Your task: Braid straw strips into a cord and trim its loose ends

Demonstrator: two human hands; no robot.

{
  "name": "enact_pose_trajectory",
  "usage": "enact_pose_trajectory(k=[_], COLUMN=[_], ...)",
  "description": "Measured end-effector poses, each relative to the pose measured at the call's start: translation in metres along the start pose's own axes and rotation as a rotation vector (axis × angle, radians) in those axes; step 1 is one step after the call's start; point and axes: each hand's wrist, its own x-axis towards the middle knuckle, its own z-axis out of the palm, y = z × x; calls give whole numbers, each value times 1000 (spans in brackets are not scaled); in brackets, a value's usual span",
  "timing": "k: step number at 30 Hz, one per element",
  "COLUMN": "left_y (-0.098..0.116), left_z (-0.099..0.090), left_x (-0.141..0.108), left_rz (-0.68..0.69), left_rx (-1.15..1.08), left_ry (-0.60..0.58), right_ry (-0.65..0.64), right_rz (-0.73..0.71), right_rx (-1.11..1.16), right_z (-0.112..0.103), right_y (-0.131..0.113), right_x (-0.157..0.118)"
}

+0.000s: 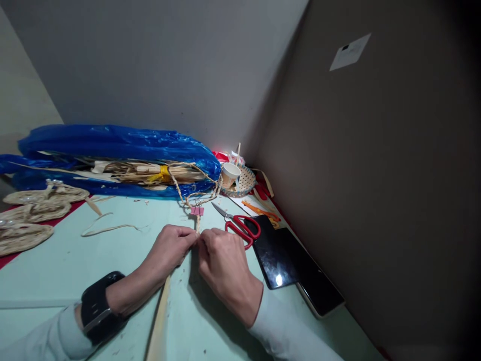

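Observation:
A short braid of straw strands (198, 220) runs toward me from a pink binder clip (197, 211) in the middle of the table. My left hand (173, 246) pinches the near end of the braid from the left. Close against it, my right hand (221, 253) has its fingers curled on the same braid; the fingertips are partly hidden. A long pale strand (160, 316) comes out under my left hand and trails to the table's front. Red-handled scissors (240, 229) lie with blades spread just beyond my right hand.
Behind, a blue plastic bag (112, 143) holds a straw bundle (150, 173) tied in yellow. A paper cup (230, 174) stands in a woven basket (246, 181). Two dark flat devices, a tablet (274, 255) and another (319, 286), lie right. Woven sandals (26, 235) sit left, near a loose strand (108, 230).

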Motion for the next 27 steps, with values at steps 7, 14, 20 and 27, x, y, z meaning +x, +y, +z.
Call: enact_pose_trajectory(k=[7,14,20,27], left_y=[-8,-13,-11,-23], left_z=[-11,-17,-14,-11], left_x=[-3,0,-3,0], left_rz=[42,66,95,144], left_rx=[-116,-209,-262,-203], left_ry=[-134,-207,-249,-156], right_ry=[-67,53,-52,-125], right_rz=[-178,6,77,169], right_rx=[-36,131,475,758], right_z=[16,-3,7,23], right_y=[-10,5,16,23], right_x=[-6,4,19,27])
